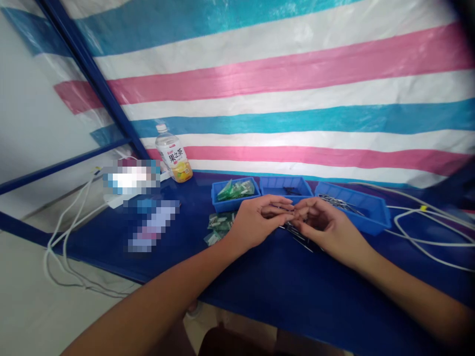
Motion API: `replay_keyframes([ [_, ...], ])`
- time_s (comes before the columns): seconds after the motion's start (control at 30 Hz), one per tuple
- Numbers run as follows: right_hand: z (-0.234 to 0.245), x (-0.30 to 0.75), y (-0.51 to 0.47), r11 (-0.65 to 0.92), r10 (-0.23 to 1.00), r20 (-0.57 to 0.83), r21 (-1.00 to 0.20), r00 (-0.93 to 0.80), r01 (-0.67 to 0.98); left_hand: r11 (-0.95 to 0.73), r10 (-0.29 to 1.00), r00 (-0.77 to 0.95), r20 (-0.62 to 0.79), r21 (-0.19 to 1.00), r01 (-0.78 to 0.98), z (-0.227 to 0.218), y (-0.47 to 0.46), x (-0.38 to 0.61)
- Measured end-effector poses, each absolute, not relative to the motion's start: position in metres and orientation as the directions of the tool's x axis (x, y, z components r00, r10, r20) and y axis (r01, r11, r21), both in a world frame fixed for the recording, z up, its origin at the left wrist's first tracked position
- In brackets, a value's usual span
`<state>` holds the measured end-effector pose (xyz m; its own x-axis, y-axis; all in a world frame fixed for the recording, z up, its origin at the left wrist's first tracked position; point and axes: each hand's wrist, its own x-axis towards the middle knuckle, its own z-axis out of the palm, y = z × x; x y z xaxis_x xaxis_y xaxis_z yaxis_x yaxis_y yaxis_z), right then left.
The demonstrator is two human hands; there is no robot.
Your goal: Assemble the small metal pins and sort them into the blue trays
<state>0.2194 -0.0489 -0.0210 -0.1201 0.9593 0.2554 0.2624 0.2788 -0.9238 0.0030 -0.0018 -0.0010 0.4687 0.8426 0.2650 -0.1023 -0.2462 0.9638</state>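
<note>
My left hand (256,220) and my right hand (321,225) meet over the blue table (282,282), fingertips pinched together around a small thin part that I cannot make out. Thin dark metal pieces (297,235) lie on the table just below the fingers. Behind the hands stand three blue bins: the left bin (233,193) holds small green packets, the middle bin (285,187) looks nearly bare, and the right bin (356,207) holds thin metal pieces. More green packets (218,225) lie loose on the table beside my left hand.
A drink bottle (173,154) stands at the back left. White cables (426,227) loop on the right, and others (70,232) hang off the left edge. A striped tarp (282,84) forms the back wall, with a blue frame post (96,79) at left.
</note>
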Motion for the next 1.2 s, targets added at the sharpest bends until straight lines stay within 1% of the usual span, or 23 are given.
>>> replay_keyframes([
  [0.1,-0.024,0.220,-0.047,0.245,0.963,0.218,-0.954,-0.159,0.173,-0.260,0.841,0.463,0.280,0.960,-0.109,-0.001,-0.001,0.002],
  [0.27,-0.021,0.215,-0.049,0.201,0.971,0.185,-0.975,-0.151,0.097,-0.284,0.814,0.506,0.287,0.955,-0.086,-0.001,-0.002,0.002],
  [0.33,-0.018,0.213,-0.051,0.201,0.971,0.188,-0.977,-0.150,0.076,-0.331,0.795,0.512,0.325,0.940,-0.082,-0.001,-0.003,0.003],
  [0.43,-0.014,0.213,-0.051,0.222,0.970,0.213,-0.973,-0.116,0.070,-0.458,0.754,0.505,0.421,0.887,-0.056,-0.001,-0.003,0.004],
  [0.47,-0.012,0.214,-0.051,0.227,0.971,0.218,-0.971,-0.099,0.082,-0.492,0.742,0.508,0.438,0.870,-0.032,-0.001,-0.003,0.004],
  [0.53,-0.009,0.216,-0.050,0.216,0.976,0.209,-0.968,-0.068,0.127,-0.518,0.732,0.528,0.430,0.855,0.022,-0.002,-0.003,0.003],
  [0.6,-0.006,0.218,-0.049,0.185,0.983,0.180,-0.968,-0.044,0.169,-0.495,0.744,0.546,0.386,0.867,0.062,-0.002,-0.002,0.003],
  [0.7,-0.003,0.219,-0.049,0.160,0.987,0.158,-0.970,-0.024,0.185,-0.444,0.774,0.542,0.326,0.891,0.098,-0.002,-0.002,0.002],
  [0.83,-0.004,0.217,-0.051,0.172,0.985,0.173,-0.950,-0.018,0.262,-0.447,0.793,0.510,0.333,0.887,0.116,0.001,0.000,0.000],
  [0.9,-0.006,0.216,-0.054,0.206,0.977,0.210,-0.917,-0.025,0.341,-0.446,0.804,0.484,0.345,0.889,0.106,0.001,0.001,-0.001],
  [1.03,-0.008,0.217,-0.056,0.298,0.953,0.284,-0.795,-0.109,0.529,-0.450,0.818,0.454,0.354,0.885,0.120,0.000,0.001,0.000],
  [1.1,-0.008,0.218,-0.056,0.324,0.944,0.299,-0.757,-0.141,0.568,-0.449,0.820,0.454,0.349,0.884,0.131,0.000,0.001,0.000],
  [1.2,-0.008,0.220,-0.054,0.319,0.946,0.290,-0.756,-0.145,0.572,-0.429,0.827,0.456,0.329,0.893,0.134,0.000,0.002,0.000],
])
